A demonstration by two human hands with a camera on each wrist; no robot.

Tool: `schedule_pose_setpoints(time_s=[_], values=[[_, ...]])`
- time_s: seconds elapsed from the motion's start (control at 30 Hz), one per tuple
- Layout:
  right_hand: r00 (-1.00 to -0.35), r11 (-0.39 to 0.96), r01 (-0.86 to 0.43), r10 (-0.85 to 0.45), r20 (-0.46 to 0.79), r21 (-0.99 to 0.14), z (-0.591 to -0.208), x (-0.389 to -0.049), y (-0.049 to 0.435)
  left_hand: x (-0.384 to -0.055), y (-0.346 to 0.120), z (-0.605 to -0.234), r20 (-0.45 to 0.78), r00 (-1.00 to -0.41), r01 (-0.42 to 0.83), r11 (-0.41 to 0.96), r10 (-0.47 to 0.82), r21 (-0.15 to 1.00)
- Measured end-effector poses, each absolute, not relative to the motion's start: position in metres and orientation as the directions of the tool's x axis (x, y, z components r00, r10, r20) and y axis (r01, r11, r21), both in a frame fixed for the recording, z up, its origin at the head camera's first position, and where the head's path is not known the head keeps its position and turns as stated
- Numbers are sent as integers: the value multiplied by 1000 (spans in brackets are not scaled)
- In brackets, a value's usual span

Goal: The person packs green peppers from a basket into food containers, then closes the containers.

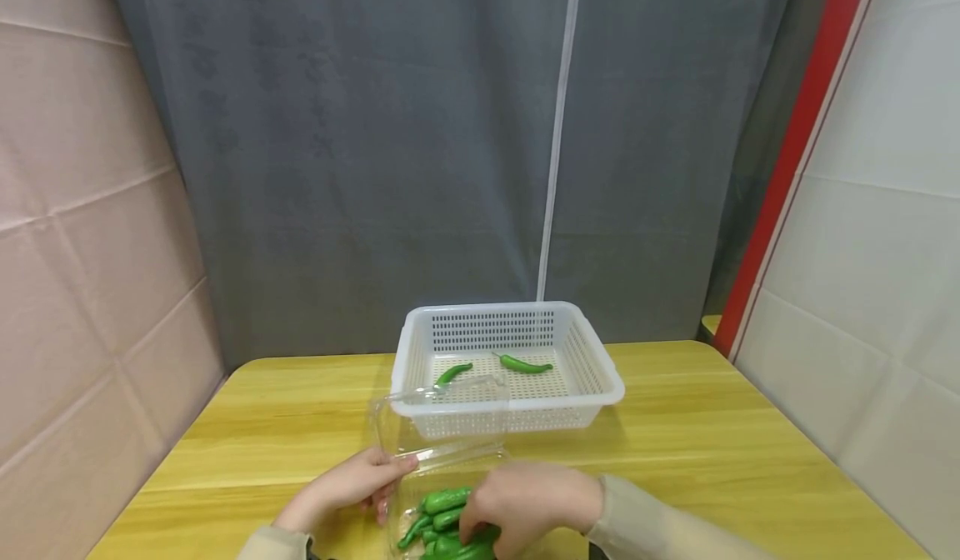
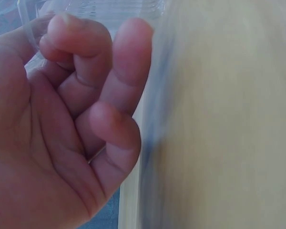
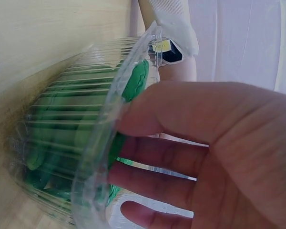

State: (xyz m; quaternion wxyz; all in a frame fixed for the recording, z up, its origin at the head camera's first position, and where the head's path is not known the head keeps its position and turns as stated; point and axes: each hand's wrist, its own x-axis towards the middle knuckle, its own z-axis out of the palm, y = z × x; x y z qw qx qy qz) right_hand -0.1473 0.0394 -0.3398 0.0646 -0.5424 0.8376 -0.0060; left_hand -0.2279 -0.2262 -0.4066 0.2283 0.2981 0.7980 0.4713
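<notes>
A clear plastic clamshell box point(image 3: 93, 164) stands with its lid raised and holds several green chili peppers point(image 1: 447, 499). My left hand point(image 1: 362, 485) pinches the left edge of the box near the hinge between thumb and forefinger. In the left wrist view, the other fingers point(image 2: 128, 57) curl loosely beside the box. My right hand point(image 1: 528, 502) reaches down into the box, with thumb and fingers over its rim and among the peppers. The fingertips are partly hidden there, and I cannot tell whether they grip a pepper.
Behind the box stands a white perforated plastic basket point(image 1: 611, 387). Inside it lie two green peppers, one at the right point(image 1: 525, 366) and one at the left point(image 1: 454, 373). The raised lid point(image 1: 390, 435) overlaps the basket's front left corner. A grey curtain point(image 1: 360, 168) hangs behind the wooden table point(image 1: 712, 427).
</notes>
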Motion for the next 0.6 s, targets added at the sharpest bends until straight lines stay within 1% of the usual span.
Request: schedule_pose_setpoints(time_s=[0.17, 0.6], values=[[-408, 414, -908, -908, -93, -62, -343, -147, 37, -227, -226, -407, -84, -724, 255, 380, 685, 889], [-418, 425, -902, -904, -96, -73, -347, -150, 37, -227, -226, -406, -83, -720, 271, 389, 689, 881]])
